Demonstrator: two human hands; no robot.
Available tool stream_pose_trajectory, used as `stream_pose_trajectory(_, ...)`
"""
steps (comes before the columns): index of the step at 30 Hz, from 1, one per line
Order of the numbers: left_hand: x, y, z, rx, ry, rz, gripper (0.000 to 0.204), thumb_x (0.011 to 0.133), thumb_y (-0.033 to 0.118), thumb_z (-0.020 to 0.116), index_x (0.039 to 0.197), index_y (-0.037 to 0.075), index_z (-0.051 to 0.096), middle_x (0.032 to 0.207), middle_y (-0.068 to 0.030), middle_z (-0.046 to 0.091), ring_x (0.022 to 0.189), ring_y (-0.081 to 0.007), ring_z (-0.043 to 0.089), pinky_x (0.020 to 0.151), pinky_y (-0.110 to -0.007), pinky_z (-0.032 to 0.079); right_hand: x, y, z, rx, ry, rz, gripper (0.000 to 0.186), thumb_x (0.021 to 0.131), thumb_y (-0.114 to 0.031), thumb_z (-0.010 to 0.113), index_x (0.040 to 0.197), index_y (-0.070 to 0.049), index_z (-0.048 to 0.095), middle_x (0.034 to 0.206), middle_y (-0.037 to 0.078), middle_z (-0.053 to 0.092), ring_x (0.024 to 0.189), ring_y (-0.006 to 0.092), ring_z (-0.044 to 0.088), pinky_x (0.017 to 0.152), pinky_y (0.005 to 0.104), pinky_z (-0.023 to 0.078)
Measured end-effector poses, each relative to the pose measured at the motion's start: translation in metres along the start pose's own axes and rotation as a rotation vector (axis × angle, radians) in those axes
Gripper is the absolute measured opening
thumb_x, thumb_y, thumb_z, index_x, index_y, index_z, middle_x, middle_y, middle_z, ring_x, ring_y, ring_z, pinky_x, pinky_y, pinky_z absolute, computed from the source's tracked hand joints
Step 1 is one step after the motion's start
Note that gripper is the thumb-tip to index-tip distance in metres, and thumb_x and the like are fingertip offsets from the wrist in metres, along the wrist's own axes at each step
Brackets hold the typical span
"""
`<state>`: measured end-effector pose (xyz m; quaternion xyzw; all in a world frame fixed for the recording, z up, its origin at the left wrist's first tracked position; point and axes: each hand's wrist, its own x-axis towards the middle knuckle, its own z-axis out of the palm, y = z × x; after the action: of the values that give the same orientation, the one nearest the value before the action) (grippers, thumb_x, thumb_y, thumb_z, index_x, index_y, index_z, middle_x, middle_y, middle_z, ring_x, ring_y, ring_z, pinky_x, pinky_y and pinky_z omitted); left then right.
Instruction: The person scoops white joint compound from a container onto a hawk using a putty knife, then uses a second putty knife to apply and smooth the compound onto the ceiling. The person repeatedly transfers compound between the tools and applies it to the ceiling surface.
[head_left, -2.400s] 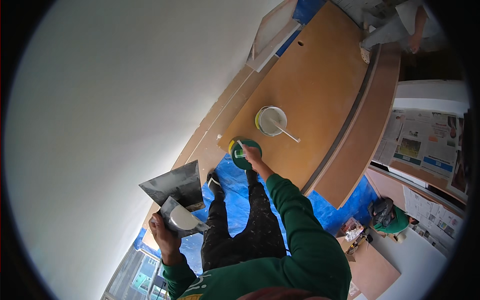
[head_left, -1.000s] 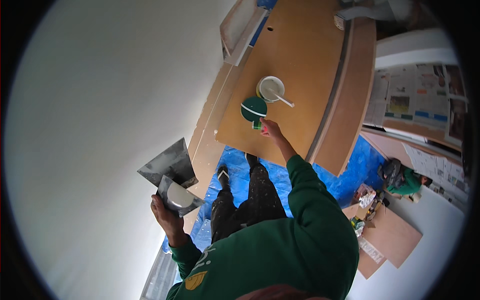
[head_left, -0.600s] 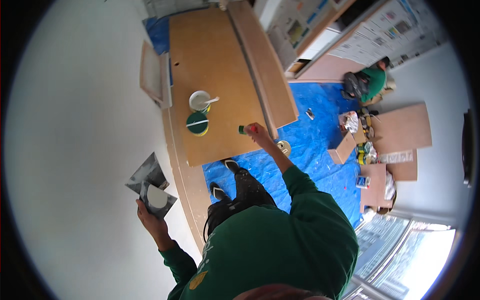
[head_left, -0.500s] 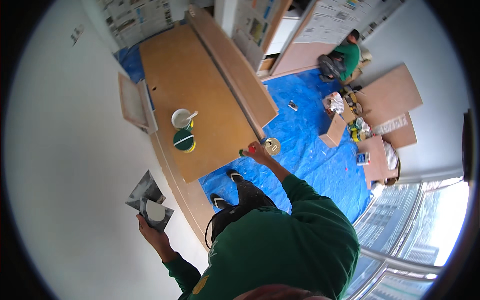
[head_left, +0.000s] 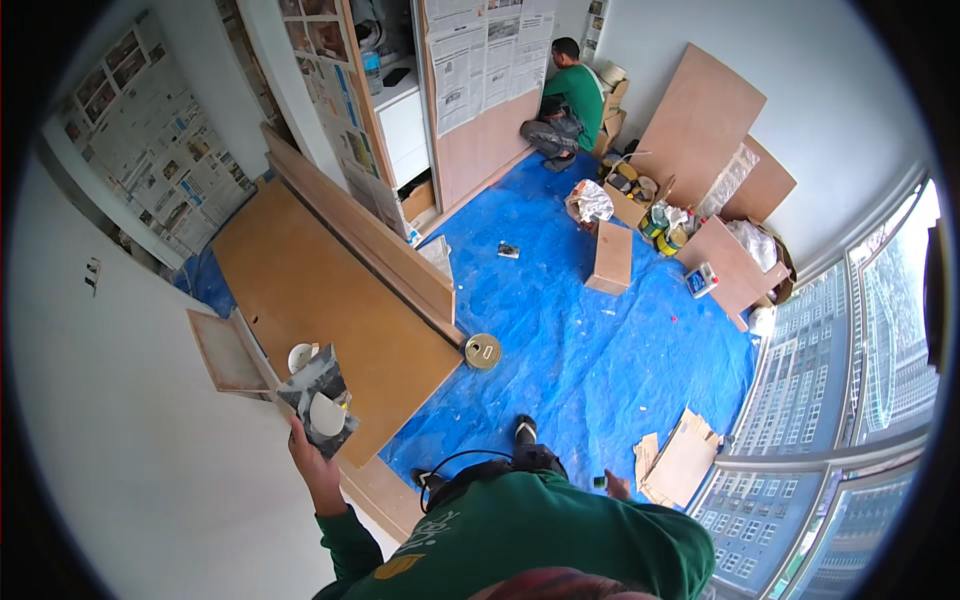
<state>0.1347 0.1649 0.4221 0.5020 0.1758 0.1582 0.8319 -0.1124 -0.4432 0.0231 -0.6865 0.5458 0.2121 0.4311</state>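
My left hand [head_left: 316, 462] is closed on the lower edge of a dark grey flat metal putty plate [head_left: 318, 376]. A round patch of white putty [head_left: 327, 414] lies on it. Behind the plate, a white tub [head_left: 300, 356] on the brown board is partly hidden. My right hand [head_left: 619, 487], low beside my body, is closed around a small green-ended object [head_left: 600, 482]. Most of that object is hidden, so its kind cannot be told. A round tin [head_left: 483, 351] with a gold-coloured lid stands by the board's near corner.
Blue sheeting [head_left: 540, 330] covers the floor. The large brown board [head_left: 330, 290] lies along the white wall. Ahead, another person [head_left: 575, 100] crouches by a papered panel. A box [head_left: 610, 258], several tins and wood panels [head_left: 700, 125] stand to the right; flattened cardboard [head_left: 680, 458] lies near the windows.
My right hand has drawn back from beside the round tin to low at my right side. My left hand, with the putty plate, now appears in front of the tubs. The view has turned right.
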Motion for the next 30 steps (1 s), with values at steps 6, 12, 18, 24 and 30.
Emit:
stream_pose_trajectory(6, 0.019, -0.057, 0.146, -0.110, -0.080, 0.061, 0.045, 0.103, 0.037, 0.054, 0.132, 0.003, 0.053, 0.129, -0.0072, 0.061, 0.117, -0.0180, 0.061, 0.100, -0.034, 0.048, 0.014, -0.024, -0.063, 0.141, 0.040, 0.130, 0.047, 0.077, -0.045, 0.079, 0.070, -0.001, 0.064, 0.059, 0.009, 0.058, 0.043, 0.0206, 0.052, 0.039, 0.0367, 0.043)
stream_pose_trajectory(12, 0.041, -0.083, 0.237, -0.119, -0.042, -0.063, 0.042, 0.101, 0.036, 0.057, 0.128, 0.003, 0.055, 0.126, -0.0076, 0.063, 0.114, -0.0183, 0.062, 0.099, -0.034, 0.049, 0.111, -0.179, -0.049, 0.171, 0.123, -0.086, 0.050, 0.075, -0.049, 0.080, 0.086, -0.001, 0.071, 0.076, 0.012, 0.067, 0.062, 0.0253, 0.065, 0.052, 0.0391, 0.050)
stream_pose_trajectory(18, 0.098, -0.087, 0.287, -0.093, -0.080, -0.058, 0.046, 0.100, 0.039, 0.058, 0.125, 0.001, 0.057, 0.123, -0.0085, 0.064, 0.112, -0.0190, 0.063, 0.098, -0.034, 0.049, 0.134, -0.305, -0.048, 0.036, 0.233, -0.505, 0.048, 0.074, -0.047, 0.078, 0.099, -0.006, 0.072, 0.078, 0.009, 0.068, 0.067, 0.0226, 0.064, 0.062, 0.0377, 0.054)
stream_pose_trajectory(24, 0.169, -0.076, 0.320, -0.114, -0.046, -0.047, 0.047, 0.100, 0.038, 0.058, 0.125, -0.002, 0.057, 0.121, -0.0090, 0.065, 0.107, -0.0188, 0.065, 0.094, -0.033, 0.052, 0.164, -0.294, -0.050, 0.119, 0.057, -0.273, 0.035, 0.075, -0.032, 0.079, 0.097, -0.006, 0.069, 0.068, 0.005, 0.060, 0.055, 0.0210, 0.059, 0.047, 0.0360, 0.048)
stream_pose_trajectory(30, 0.243, -0.056, 0.355, -0.116, -0.007, 0.040, 0.044, 0.101, 0.036, 0.057, 0.122, -0.003, 0.058, 0.118, -0.0078, 0.066, 0.104, -0.0179, 0.066, 0.092, -0.031, 0.053, 0.156, -0.364, -0.055, -0.117, 0.008, -0.035, 0.047, 0.070, -0.031, 0.078, 0.096, 0.004, 0.059, 0.079, 0.016, 0.063, 0.063, 0.0278, 0.059, 0.054, 0.0416, 0.048)
